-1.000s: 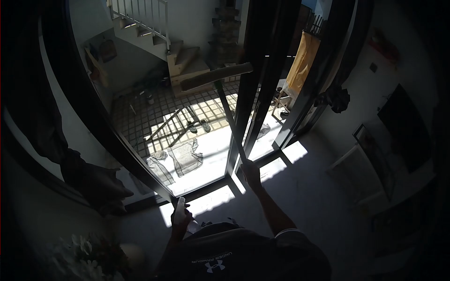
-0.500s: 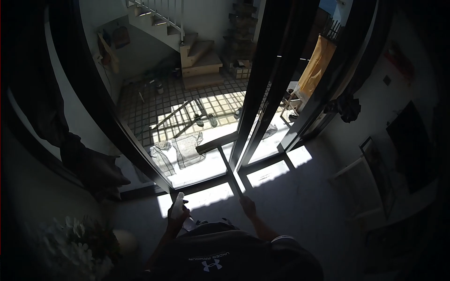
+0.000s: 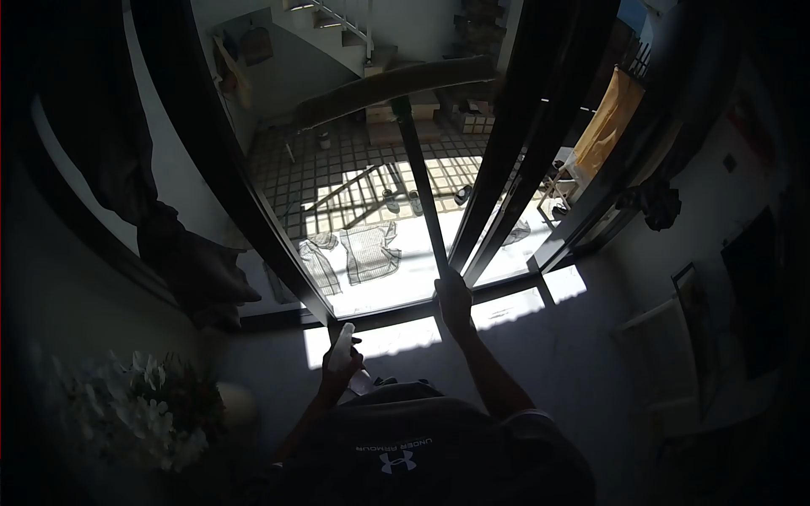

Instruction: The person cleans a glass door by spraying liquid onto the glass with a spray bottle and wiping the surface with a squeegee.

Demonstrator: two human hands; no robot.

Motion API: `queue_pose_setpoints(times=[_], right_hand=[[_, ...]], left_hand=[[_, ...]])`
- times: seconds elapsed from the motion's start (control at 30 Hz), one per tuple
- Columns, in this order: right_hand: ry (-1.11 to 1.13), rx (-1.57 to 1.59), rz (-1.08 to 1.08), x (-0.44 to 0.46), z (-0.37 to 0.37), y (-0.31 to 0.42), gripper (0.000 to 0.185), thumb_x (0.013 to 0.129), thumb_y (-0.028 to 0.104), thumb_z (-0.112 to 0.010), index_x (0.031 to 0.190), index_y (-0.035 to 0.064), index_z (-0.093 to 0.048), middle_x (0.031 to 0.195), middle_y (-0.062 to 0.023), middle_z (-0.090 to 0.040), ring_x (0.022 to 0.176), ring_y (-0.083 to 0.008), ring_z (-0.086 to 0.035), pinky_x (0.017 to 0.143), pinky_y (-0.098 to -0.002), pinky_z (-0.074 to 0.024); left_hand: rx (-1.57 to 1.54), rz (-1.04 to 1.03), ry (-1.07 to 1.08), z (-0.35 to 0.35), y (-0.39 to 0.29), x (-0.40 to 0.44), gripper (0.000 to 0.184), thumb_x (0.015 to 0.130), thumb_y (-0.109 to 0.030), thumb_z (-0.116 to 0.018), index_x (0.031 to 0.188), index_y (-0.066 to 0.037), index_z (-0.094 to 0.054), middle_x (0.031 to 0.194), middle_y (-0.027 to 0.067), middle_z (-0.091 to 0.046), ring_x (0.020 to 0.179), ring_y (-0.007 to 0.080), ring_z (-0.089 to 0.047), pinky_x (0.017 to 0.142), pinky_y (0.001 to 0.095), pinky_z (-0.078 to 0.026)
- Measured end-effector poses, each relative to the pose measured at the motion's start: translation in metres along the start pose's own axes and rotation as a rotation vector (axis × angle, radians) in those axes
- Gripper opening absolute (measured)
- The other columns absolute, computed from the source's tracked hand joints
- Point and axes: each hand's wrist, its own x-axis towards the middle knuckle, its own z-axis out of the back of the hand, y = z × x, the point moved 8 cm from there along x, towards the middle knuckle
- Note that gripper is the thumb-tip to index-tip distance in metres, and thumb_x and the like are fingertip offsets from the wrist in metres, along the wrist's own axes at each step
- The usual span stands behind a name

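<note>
My right hand [image 3: 456, 305] is wrapped round the lower handle of a long T-shaped window squeegee [image 3: 424, 190]. Its wide, padded-looking head [image 3: 380, 88] is raised high in front of the sliding glass door; whether it touches the glass I cannot tell. Low in front of my body, my left hand [image 3: 339, 378] grips a white spray bottle [image 3: 343, 341], nozzle up. Dark door frames [image 3: 215, 160] rise at the left, with more frame uprights [image 3: 515, 160] at the right.
Beyond the door are tiled ground, cloths [image 3: 369, 253] on the sunlit sill, sandals [image 3: 402, 202] and stairs [image 3: 380, 57]. Tied curtains [image 3: 190, 266] hang at both sides. White flowers [image 3: 148, 413] stand lower left, a white chair [image 3: 662, 337] at right.
My right hand has pushed up and forward, lifting the squeegee head from low by the sill to high across the doorway. The spray bottle stays in my left hand. The view has shifted slightly.
</note>
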Motion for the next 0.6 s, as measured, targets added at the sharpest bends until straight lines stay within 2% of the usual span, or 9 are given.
queue_pose_setpoints(times=[0.07,0.13,0.17,0.27,0.3,0.33,0.4,0.5,0.6], right_hand=[[0.018,-0.052,0.051,0.023,-0.014,0.024,0.031,0.078,0.010,-0.060,0.107,0.0024,-0.052,0.075,-0.0055,-0.058,0.062,-0.0074,-0.049,0.054,-0.0223,-0.0409],[0.080,0.068,-0.129,0.029,-0.031,0.013,0.031,0.079,0.009,-0.059,0.108,0.0028,-0.051,0.077,-0.0041,-0.058,0.063,-0.0064,-0.048,0.054,-0.0220,-0.0404],[-0.036,0.086,0.041,0.031,-0.031,0.027,0.025,0.078,0.008,-0.057,0.102,0.0030,-0.054,0.059,0.0020,-0.048,0.044,-0.0022,-0.040,0.039,-0.0196,-0.0324],[-0.009,0.172,-0.034,0.023,-0.044,0.006,0.026,0.077,0.008,-0.057,0.103,0.0024,-0.054,0.058,0.0022,-0.048,0.043,-0.0021,-0.040,0.038,-0.0190,-0.0319],[0.022,0.133,-0.102,0.019,-0.047,0.002,0.027,0.077,0.009,-0.058,0.103,0.0010,-0.054,0.064,-0.0008,-0.052,0.048,-0.0053,-0.045,0.042,-0.0213,-0.0365],[0.030,0.138,-0.104,0.016,-0.047,-0.001,0.027,0.077,0.009,-0.058,0.103,0.0010,-0.054,0.064,-0.0008,-0.052,0.048,-0.0053,-0.045,0.042,-0.0213,-0.0365],[0.081,0.032,-0.068,0.010,-0.050,-0.003,0.030,0.080,0.013,-0.058,0.107,0.0012,-0.052,0.072,-0.0024,-0.056,0.060,-0.0052,-0.045,0.052,-0.0209,-0.0390],[0.042,0.020,-0.007,0.000,-0.046,0.002,0.031,0.080,0.014,-0.059,0.107,0.0012,-0.052,0.071,-0.0023,-0.056,0.059,-0.0051,-0.045,0.052,-0.0208,-0.0391],[0.084,0.032,-0.110,-0.018,-0.048,-0.028,0.033,0.078,0.013,-0.061,0.108,0.0005,-0.052,0.081,-0.0061,-0.059,0.067,-0.0079,-0.051,0.059,-0.0226,-0.0425]], left_hand=[[0.086,0.010,0.022,0.000,0.006,-0.003,0.060,0.074,-0.010,-0.054,0.129,-0.004,-0.030,0.094,0.0111,-0.054,0.064,0.0128,-0.052,0.061,0.0257,-0.045],[0.160,-0.118,0.027,-0.002,-0.002,-0.008,0.060,0.075,-0.009,-0.055,0.129,-0.006,-0.030,0.093,0.0112,-0.053,0.063,0.0128,-0.052,0.061,0.0261,-0.045],[0.131,-0.138,0.015,0.001,-0.003,-0.011,0.059,0.075,-0.009,-0.055,0.129,-0.007,-0.031,0.093,0.0112,-0.053,0.064,0.0123,-0.051,0.062,0.0267,-0.045],[0.057,-0.048,-0.048,0.012,-0.006,-0.016,0.059,0.076,-0.008,-0.055,0.129,-0.006,-0.030,0.094,0.0108,-0.053,0.066,0.0127,-0.051,0.062,0.0265,-0.045],[0.057,-0.046,-0.059,0.016,-0.004,-0.018,0.059,0.076,-0.008,-0.055,0.129,-0.006,-0.030,0.094,0.0108,-0.053,0.066,0.0127,-0.051,0.062,0.0265,-0.045],[0.037,-0.022,-0.079,0.021,-0.001,-0.019,0.058,0.076,-0.008,-0.055,0.129,-0.004,-0.030,0.096,0.0106,-0.052,0.068,0.0128,-0.051,0.062,0.0266,-0.045],[0.021,0.007,-0.105,0.027,0.006,-0.023,0.058,0.076,-0.008,-0.055,0.129,-0.003,-0.030,0.098,0.0105,-0.051,0.069,0.0128,-0.051,0.062,0.0267,-0.045],[-0.015,-0.011,-0.141,0.032,0.006,-0.025,0.057,0.077,-0.006,-0.054,0.128,-0.002,-0.030,0.101,0.0104,-0.049,0.072,0.0124,-0.050,0.062,0.0264,-0.046],[0.009,0.026,-0.127,0.033,0.003,-0.025,0.057,0.077,-0.005,-0.054,0.128,-0.002,-0.030,0.103,0.0107,-0.048,0.074,0.0116,-0.050,0.063,0.0265,-0.047]])
